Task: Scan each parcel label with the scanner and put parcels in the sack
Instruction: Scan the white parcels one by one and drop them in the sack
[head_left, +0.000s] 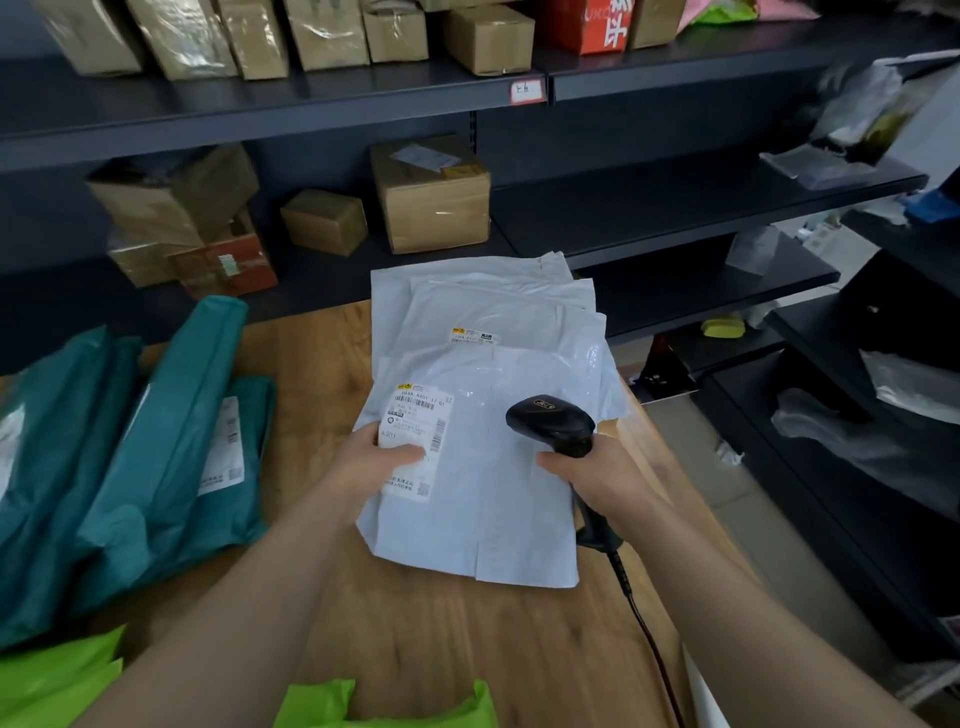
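Observation:
A white poly-mailer parcel (498, 499) lies on top of a stack of white parcels (483, 306) on the wooden table (415, 639). Its printed label (418, 415) faces up at the left. My left hand (376, 457) grips the parcel's left edge, thumb on the label. My right hand (597, 478) holds a black corded barcode scanner (553, 421), its head over the parcel just right of the label. A bright green sack (384, 706) shows at the bottom edge.
Several teal parcels (156, 441) lie at the table's left. Dark shelves (675, 208) behind and to the right carry cardboard boxes (431, 197) and plastic bags. The scanner cable (649, 639) trails off the table's near right side.

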